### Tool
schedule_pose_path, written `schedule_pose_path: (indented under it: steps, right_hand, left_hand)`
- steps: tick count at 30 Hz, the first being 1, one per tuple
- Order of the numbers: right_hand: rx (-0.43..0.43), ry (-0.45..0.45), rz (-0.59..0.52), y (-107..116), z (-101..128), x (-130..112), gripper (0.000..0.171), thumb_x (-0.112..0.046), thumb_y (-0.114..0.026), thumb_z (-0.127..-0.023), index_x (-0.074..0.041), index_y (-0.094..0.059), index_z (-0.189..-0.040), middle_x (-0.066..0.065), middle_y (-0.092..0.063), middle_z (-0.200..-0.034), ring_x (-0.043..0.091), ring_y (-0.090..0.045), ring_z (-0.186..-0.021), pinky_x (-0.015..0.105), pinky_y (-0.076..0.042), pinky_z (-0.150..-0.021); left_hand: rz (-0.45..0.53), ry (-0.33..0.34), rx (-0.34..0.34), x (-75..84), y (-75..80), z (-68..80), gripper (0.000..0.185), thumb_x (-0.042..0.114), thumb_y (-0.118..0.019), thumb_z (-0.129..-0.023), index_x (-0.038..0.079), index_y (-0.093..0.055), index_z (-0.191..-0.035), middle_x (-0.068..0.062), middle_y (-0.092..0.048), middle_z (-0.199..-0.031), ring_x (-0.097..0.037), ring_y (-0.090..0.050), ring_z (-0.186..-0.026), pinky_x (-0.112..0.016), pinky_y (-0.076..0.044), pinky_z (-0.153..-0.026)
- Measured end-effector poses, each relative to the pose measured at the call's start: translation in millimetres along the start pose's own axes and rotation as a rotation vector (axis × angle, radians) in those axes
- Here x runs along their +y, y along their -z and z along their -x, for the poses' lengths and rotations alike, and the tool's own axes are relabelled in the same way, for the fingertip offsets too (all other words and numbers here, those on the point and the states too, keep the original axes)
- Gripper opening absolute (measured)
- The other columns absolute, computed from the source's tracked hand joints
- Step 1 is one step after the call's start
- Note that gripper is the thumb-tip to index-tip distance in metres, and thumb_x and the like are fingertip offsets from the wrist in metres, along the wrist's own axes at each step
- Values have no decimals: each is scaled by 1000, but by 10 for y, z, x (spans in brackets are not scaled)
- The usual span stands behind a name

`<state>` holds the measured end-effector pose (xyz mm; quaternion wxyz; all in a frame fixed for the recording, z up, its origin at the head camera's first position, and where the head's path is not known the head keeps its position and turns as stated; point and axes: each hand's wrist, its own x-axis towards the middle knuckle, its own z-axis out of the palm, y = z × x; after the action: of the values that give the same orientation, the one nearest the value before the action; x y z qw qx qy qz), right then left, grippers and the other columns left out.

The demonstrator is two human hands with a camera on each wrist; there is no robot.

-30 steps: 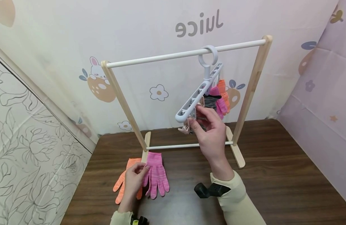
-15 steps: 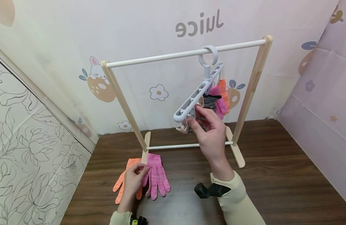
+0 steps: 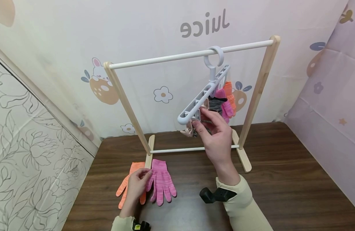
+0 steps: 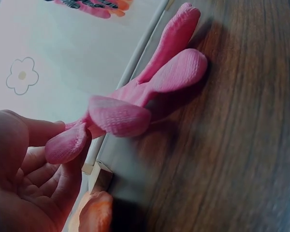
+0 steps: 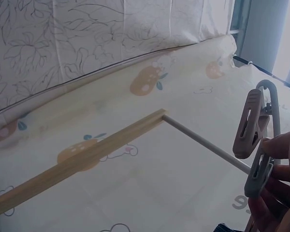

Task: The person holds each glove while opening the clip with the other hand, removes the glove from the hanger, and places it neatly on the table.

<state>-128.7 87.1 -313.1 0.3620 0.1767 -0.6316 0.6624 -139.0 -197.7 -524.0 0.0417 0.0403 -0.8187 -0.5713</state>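
My left hand (image 3: 137,185) pinches the edge of a pink knit glove (image 3: 163,181) between thumb and fingers, low over the table. In the left wrist view, the glove's fingers (image 4: 179,70) spread away from that hand. Beside it lies an orange glove (image 3: 137,166), partly behind the left hand. Higher up, my right hand (image 3: 217,138) holds a grey clip (image 5: 259,175) under the near end of a pale grey clip hanger (image 3: 199,102). A beige-pink clip (image 5: 248,126) is next to it. Farther back on the hanger hang grey-black (image 3: 216,104), pink (image 3: 227,109) and orange (image 3: 229,91) gloves.
The hanger hooks over the white top bar (image 3: 163,59) of a wooden rack, whose right post (image 3: 259,89) and left post (image 3: 126,106) stand on feet. A lower white bar (image 3: 177,150) crosses behind the pink glove. A printed curtain (image 3: 154,29) backs the wooden table (image 3: 287,179).
The pink glove has shifted slightly right and toward me, its fingers swinging outward. The hanger's near end has turned a little left. Both hands keep their hold.
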Motion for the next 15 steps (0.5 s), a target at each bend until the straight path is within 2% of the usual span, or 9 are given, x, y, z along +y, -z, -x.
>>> schedule_pose_path:
  steps: [5, 15]
  right_hand:
    - [2, -3, 4, 7, 2, -9, 42, 12, -71, -85, 6, -64, -126, 19, -64, -114, 25, -64, -104, 28, -53, -90]
    - [0, 8, 2, 14, 0, 4, 41, 12, -71, -85, 7, -64, -125, 17, -64, -113, 22, -63, -104, 28, -53, -88]
  left_hand:
    - [-30, 3, -10, -20, 18, -17, 14, 17, -73, -92, 5, -74, -97, -6, -72, -83, -12, -62, -66, -24, -49, -55]
    - [-159, -9, -13, -28, 105, -53, 8, 14, -72, -92, 8, -74, -96, -1, -68, -79, -12, -59, -68, -24, -47, -58]
